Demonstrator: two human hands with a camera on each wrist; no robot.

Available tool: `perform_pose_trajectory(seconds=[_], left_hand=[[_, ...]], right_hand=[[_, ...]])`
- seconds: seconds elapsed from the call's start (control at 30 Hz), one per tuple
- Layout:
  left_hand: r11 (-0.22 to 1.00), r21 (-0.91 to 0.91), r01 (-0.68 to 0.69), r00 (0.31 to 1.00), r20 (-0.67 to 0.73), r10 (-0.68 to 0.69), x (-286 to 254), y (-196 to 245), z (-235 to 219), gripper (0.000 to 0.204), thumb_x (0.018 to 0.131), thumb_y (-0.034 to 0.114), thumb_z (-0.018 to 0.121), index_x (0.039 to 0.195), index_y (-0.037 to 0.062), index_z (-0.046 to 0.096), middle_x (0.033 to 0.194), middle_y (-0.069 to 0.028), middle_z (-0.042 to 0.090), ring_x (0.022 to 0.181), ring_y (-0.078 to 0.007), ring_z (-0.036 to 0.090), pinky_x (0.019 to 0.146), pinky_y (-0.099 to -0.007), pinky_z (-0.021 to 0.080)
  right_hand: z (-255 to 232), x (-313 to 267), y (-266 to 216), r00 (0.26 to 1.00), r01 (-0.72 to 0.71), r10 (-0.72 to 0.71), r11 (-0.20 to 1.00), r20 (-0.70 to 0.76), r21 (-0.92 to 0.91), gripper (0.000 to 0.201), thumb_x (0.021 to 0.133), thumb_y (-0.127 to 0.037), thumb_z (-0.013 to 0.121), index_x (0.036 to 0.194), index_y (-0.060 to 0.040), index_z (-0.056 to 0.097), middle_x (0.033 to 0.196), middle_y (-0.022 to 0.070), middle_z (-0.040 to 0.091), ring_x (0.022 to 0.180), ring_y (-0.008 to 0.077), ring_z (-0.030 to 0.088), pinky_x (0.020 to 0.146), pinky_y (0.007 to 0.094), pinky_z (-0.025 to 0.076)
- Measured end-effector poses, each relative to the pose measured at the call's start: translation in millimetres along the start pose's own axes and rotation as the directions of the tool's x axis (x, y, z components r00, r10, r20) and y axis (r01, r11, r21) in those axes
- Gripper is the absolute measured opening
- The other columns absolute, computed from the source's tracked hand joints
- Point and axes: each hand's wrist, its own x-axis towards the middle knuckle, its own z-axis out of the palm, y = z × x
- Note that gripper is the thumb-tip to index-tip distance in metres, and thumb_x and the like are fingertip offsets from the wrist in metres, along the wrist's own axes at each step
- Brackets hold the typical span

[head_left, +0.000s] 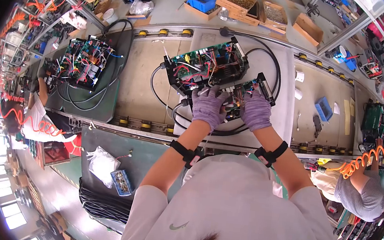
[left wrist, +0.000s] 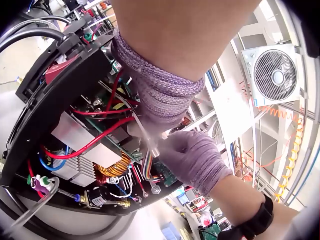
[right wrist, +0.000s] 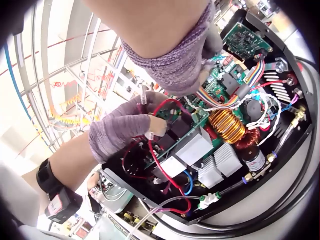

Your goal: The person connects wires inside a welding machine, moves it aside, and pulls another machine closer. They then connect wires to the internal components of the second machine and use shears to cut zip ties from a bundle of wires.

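Both hands wear purple gloves with bare fingertips. They are at the nearer open black unit (head_left: 239,94), which holds green boards, coils and silver heatsinks (right wrist: 226,159). At its left side, my left hand (head_left: 209,107) has curled fingers, and in the right wrist view the left hand (right wrist: 122,131) pinches a red wire (right wrist: 156,156) with a clear sleeve. My right hand (head_left: 255,110) reaches down over the boards; in the right wrist view this hand (right wrist: 175,70) is close to a rainbow ribbon cable (right wrist: 220,102). Its fingertips are largely hidden, so any grip cannot be told.
A larger open unit (head_left: 207,65) stands just behind, with black cables (head_left: 279,66) looping around both. Another unit (head_left: 85,62) is on the left, near another person's arm. A blue bin (head_left: 323,109) lies to the right; cardboard trays (head_left: 307,29) line the back.
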Motion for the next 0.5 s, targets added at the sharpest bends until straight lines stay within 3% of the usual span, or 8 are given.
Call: perform_pose_trajectory(seconds=[0.07,0.1,0.17,0.27,0.37,0.5], left_hand=[[0.999,0.052,0.008,0.999,0.043,-0.01,-0.3,2.2,-2.8,0.047,0.069,0.024,0.063,0.116,0.0258,0.061,0.133,-0.0085,0.048,0.123,-0.0293,0.045,0.106,-0.0593,0.02],[0.997,0.078,0.008,0.998,0.065,-0.013,-0.4,3.8,-3.5,0.048,0.069,0.024,0.063,0.117,0.0268,0.061,0.134,-0.0086,0.047,0.124,-0.0294,0.044,0.107,-0.0605,0.018],[0.984,0.176,-0.005,0.995,0.101,-0.013,1.4,8.1,-0.5,0.047,0.07,0.023,0.063,0.116,0.029,0.061,0.137,-0.0081,0.044,0.128,-0.0294,0.039,0.108,-0.0613,0.014],[0.985,0.17,-0.024,0.997,0.081,0.01,3.0,7.8,7.2,0.044,0.072,0.022,0.063,0.115,0.032,0.063,0.14,-0.0072,0.041,0.132,-0.0292,0.033,0.109,-0.061,0.008],[0.999,0.043,-0.031,0.994,0.104,0.027,3.5,1.6,8.8,0.043,0.073,0.02,0.062,0.113,0.0336,0.064,0.141,-0.006,0.039,0.134,-0.0293,0.031,0.111,-0.0598,0.003],[0.993,-0.058,-0.104,0.985,0.135,0.111,7.6,-14.3,13.9,0.045,0.071,0.019,0.064,0.114,0.0335,0.064,0.14,-0.0046,0.04,0.134,-0.0289,0.03,0.111,-0.0569,0.001]], right_hand=[[-15.7,2.0,-4.4,0.985,-0.083,0.055,0.981,0.161,0.175,0.025,0.076,-0.02,0.062,0.098,-0.0082,0.068,0.095,0.0176,0.063,0.079,0.0274,0.064,0.074,0.038,0.051],[-14.3,3.2,-3.9,0.965,-0.174,0.087,0.92,0.249,0.351,0.026,0.076,-0.02,0.063,0.098,-0.0079,0.069,0.093,0.0175,0.064,0.077,0.0273,0.064,0.074,0.0365,0.051],[-5.2,6.8,-1.0,0.9,-0.369,0.094,0.685,0.426,0.628,0.026,0.077,-0.022,0.065,0.098,-0.0073,0.07,0.089,0.0174,0.066,0.074,0.0272,0.064,0.073,0.0336,0.05],[42.0,1.1,18.1,0.971,-0.222,0.072,0.638,0.23,0.737,0.028,0.079,-0.023,0.067,0.102,-0.0068,0.069,0.086,0.0146,0.068,0.076,0.0246,0.064,0.072,0.0316,0.05],[29.9,-3.8,21.4,0.972,-0.223,0.071,0.588,0.225,0.778,0.025,0.081,-0.013,0.066,0.105,-0.0066,0.068,0.086,0.0087,0.068,0.078,0.014,0.062,0.074,0.0278,0.051],[19.4,-2.8,15.3,0.921,-0.388,0.185,0.521,0.344,0.761,0.026,0.077,-0.009,0.07,0.102,-0.0034,0.067,0.085,0.0082,0.069,0.078,0.0127,0.063,0.073,0.0272,0.051]])
